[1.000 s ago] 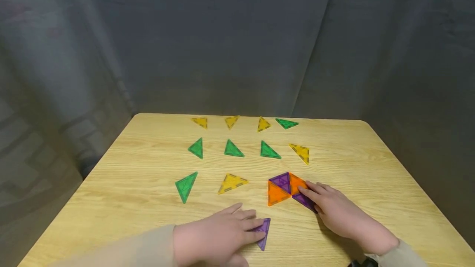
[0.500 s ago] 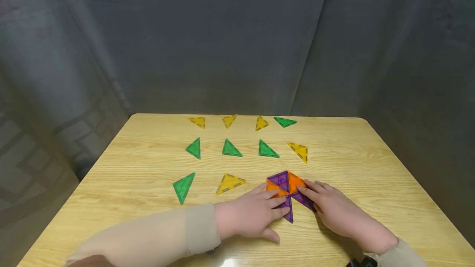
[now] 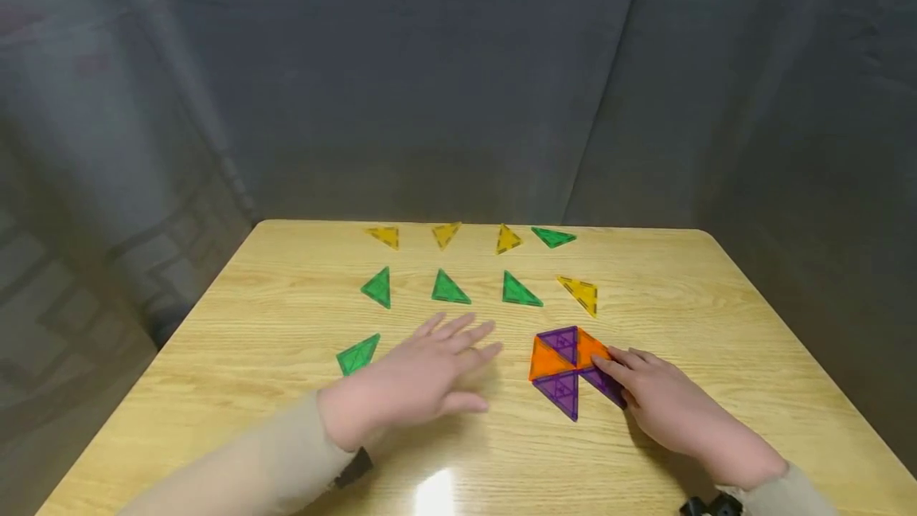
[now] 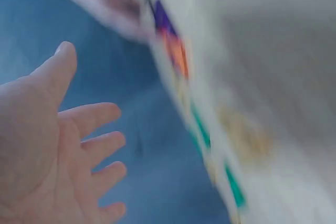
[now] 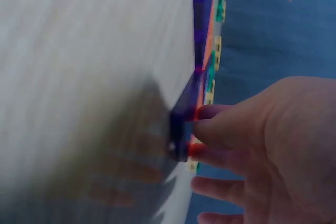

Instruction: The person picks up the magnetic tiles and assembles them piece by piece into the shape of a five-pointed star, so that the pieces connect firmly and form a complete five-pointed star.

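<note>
My left hand (image 3: 411, 377), fingers spread and holding nothing, is over the table left of a joined group of tiles. In the left wrist view that hand (image 4: 68, 150) is empty, and a blurred yellow tile (image 4: 244, 135) lies on the table. The group has an orange tile (image 3: 548, 360) between an upper purple tile (image 3: 562, 343) and a lower purple tile (image 3: 562, 395). At its right, my right hand (image 3: 673, 408) pinches another purple tile (image 3: 600, 385), with a fingertip on an orange tile (image 3: 589, 346). Thumb and finger of the right hand (image 5: 273, 140) grip that purple tile (image 5: 181, 124).
Behind the hands, green triangles (image 3: 447, 289) and a yellow triangle (image 3: 582, 294) form a row. Farther back lie yellow triangles (image 3: 508, 240) and a green one (image 3: 553, 238). Another green triangle (image 3: 358, 355) is partly behind my left hand. Grey curtains (image 3: 430, 86) surround the table (image 3: 666, 285).
My left hand brought a purple tile to the group's lower left, let go and moved away leftward. It now covers the nearer yellow triangle. The group and right hand have shifted slightly right.
</note>
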Demonstrator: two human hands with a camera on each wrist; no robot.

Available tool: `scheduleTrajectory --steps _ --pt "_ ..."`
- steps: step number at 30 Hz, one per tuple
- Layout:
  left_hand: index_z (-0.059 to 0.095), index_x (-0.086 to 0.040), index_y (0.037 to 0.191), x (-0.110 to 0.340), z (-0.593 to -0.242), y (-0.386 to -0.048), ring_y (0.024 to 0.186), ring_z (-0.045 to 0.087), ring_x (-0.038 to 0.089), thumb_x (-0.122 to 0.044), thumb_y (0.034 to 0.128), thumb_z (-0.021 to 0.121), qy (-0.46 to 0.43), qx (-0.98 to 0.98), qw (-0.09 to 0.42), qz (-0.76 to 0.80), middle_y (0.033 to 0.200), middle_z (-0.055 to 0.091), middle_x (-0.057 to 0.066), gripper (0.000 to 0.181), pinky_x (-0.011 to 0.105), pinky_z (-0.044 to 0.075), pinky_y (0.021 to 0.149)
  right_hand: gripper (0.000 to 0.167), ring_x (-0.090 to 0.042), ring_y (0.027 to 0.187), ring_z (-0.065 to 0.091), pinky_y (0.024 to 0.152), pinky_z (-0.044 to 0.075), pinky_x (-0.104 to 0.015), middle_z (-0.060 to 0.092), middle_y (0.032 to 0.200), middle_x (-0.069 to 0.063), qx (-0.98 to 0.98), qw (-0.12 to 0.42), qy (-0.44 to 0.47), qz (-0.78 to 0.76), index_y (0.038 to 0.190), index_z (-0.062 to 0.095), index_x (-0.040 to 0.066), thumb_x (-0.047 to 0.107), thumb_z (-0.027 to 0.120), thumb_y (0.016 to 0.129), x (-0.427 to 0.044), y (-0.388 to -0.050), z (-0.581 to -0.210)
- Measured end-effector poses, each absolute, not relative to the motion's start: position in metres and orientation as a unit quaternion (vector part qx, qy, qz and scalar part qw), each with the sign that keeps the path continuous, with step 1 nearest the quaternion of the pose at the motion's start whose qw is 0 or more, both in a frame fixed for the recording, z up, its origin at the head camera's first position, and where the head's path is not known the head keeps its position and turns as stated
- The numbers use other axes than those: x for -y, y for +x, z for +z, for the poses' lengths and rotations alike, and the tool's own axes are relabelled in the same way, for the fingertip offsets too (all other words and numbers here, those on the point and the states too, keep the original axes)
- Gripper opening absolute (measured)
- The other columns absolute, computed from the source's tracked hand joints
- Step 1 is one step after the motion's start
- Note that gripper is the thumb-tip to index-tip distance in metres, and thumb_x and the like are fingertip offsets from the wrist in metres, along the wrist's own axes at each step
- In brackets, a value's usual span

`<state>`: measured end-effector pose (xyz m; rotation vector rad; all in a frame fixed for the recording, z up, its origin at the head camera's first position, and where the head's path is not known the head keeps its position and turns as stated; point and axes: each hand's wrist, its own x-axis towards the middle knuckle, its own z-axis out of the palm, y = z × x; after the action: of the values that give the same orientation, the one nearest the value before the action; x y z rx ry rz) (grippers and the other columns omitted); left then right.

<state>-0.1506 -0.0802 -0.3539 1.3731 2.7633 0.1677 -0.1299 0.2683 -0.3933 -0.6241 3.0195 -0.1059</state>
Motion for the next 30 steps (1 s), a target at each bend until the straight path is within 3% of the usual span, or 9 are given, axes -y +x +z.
scheduleTrajectory --steps 5,9,14,18,20,23,26,28,30 --pt "0.04 -0.014 0.152 0.159 -0.344 -0.151 0.147 0.017 0.035 -0.064 0.097 0.04 0.317 -0.944 0.015 0.095 0.159 0.027 0.008 0.074 0.06 0.01 0.116 0.052 -0.044 0.127 0.048 0.099 0.041 -0.063 0.049 0.143 -0.02 -0.968 0.007 -0.243 -0.056 0.141 0.056 0.01 0.006 0.069 0.09 -0.258 -0.133 -0.38" --pt "0.045 -0.012 0.149 0.2 -0.349 -0.143 0.144 0.023 0.04 -0.036 0.101 0.056 0.262 -0.958 0.058 0.105 0.156 0.035 0.011 0.055 0.067 0.016 0.112 0.056 -0.037 0.132 0.045 0.102 0.041 -0.057 0.046 0.147 -0.014 -0.937 0.007 -0.335 -0.096 0.146 0.05 0.013 0.004 0.065 0.093 -0.227 -0.139 -0.368" --pt "0.049 -0.012 0.146 0.213 -0.365 -0.135 0.14 0.032 0.042 -0.005 0.0994 0.055 0.27 -0.954 0.075 0.108 0.152 0.041 0.011 0.048 0.07 0.023 0.108 0.066 -0.028 0.138 0.039 0.109 0.038 -0.05 0.04 0.153 -0.007 -0.901 0.036 -0.423 -0.082 0.15 0.044 0.02 -0.01 0.055 0.093 -0.174 -0.16 -0.366" --pt "0.053 -0.011 0.143 0.213 -0.377 -0.133 0.139 0.034 0.042 -0.002 0.0992 0.054 0.265 -0.954 0.079 0.117 0.15 0.044 0.011 0.045 0.069 0.025 0.108 0.077 -0.025 0.14 0.036 0.113 0.032 -0.046 0.037 0.155 -0.004 -0.878 0.055 -0.473 -0.054 0.151 0.044 0.023 -0.02 0.05 0.087 -0.137 -0.179 -0.372" --pt "0.054 -0.01 0.142 0.213 -0.38 -0.133 0.138 0.034 0.042 -0.004 0.0991 0.055 0.261 -0.954 0.084 0.12 0.15 0.045 0.011 0.044 0.068 0.025 0.108 0.071 -0.025 0.138 0.039 0.113 0.034 -0.044 0.04 0.153 -0.006 -0.869 0.056 -0.491 -0.037 0.149 0.046 0.021 -0.018 0.051 0.089 -0.124 -0.186 -0.377" --pt "0.055 -0.01 0.142 0.212 -0.382 -0.131 0.137 0.035 0.044 -0.005 0.0995 0.055 0.262 -0.954 0.082 0.119 0.149 0.046 0.012 0.043 0.067 0.026 0.108 0.061 -0.027 0.133 0.045 0.109 0.039 -0.043 0.046 0.149 -0.009 -0.867 0.047 -0.497 -0.012 0.147 0.05 0.018 -0.012 0.054 0.093 -0.112 -0.192 -0.382" --pt "0.055 -0.01 0.142 0.211 -0.383 -0.13 0.136 0.037 0.046 -0.005 0.0991 0.055 0.27 -0.952 0.074 0.121 0.148 0.046 0.013 0.043 0.067 0.027 0.108 0.054 -0.024 0.112 0.058 0.095 0.051 -0.037 0.058 0.129 -0.011 -0.875 0.029 -0.483 0.004 0.143 0.054 0.014 -0.008 0.058 0.094 -0.106 -0.191 -0.386" --pt "0.055 -0.01 0.142 0.21 -0.384 -0.13 0.135 0.038 0.046 -0.005 0.0989 0.056 0.276 -0.951 0.069 0.122 0.148 0.046 0.013 0.043 0.067 0.029 0.107 0.048 -0.019 0.096 0.059 0.082 0.054 -0.031 0.059 0.115 -0.01 -0.88 0.026 -0.474 -0.014 0.141 0.056 0.009 -0.006 0.058 0.095 -0.103 -0.19 -0.388" --pt "0.054 -0.01 0.142 0.209 -0.385 -0.13 0.134 0.039 0.046 -0.006 0.0989 0.056 0.279 -0.95 0.064 0.123 0.148 0.046 0.014 0.043 0.066 0.029 0.107 0.045 -0.016 0.091 0.059 0.078 0.055 -0.029 0.059 0.109 -0.008 -0.883 0.04 -0.464 -0.065 0.139 0.056 0.005 -0.006 0.056 0.095 -0.101 -0.19 -0.387"
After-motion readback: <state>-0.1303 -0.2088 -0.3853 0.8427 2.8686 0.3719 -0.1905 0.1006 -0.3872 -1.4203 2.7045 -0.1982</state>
